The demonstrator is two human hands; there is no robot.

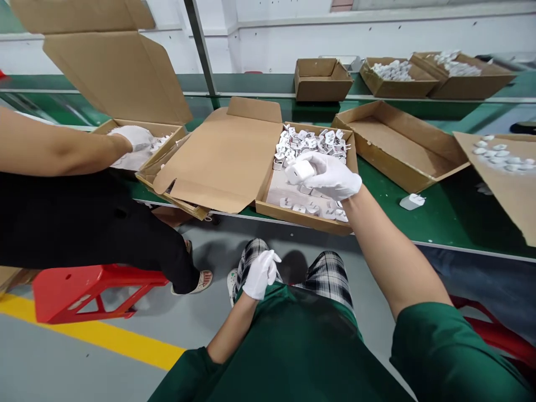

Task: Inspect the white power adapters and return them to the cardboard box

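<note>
My right hand (pixel 333 177), in a white glove, holds a white charger plug (pixel 298 171) above an open cardboard box (pixel 307 215) on the green table. The box's far half is piled with several white chargers (pixel 312 142), and more lie flat in its near part under my hand. My left hand (pixel 260 273), also gloved, rests on my left knee with the fingers loosely curled and nothing in it.
A co-worker's gloved hand (pixel 132 137) reaches into another open box (pixel 165 162) at the left. An empty box (pixel 397 148), a loose charger (pixel 412 201), a cardboard sheet with chargers (pixel 500 156) and three far boxes (pixel 322 78) stand around. A red stool (pixel 84 290) is on the floor.
</note>
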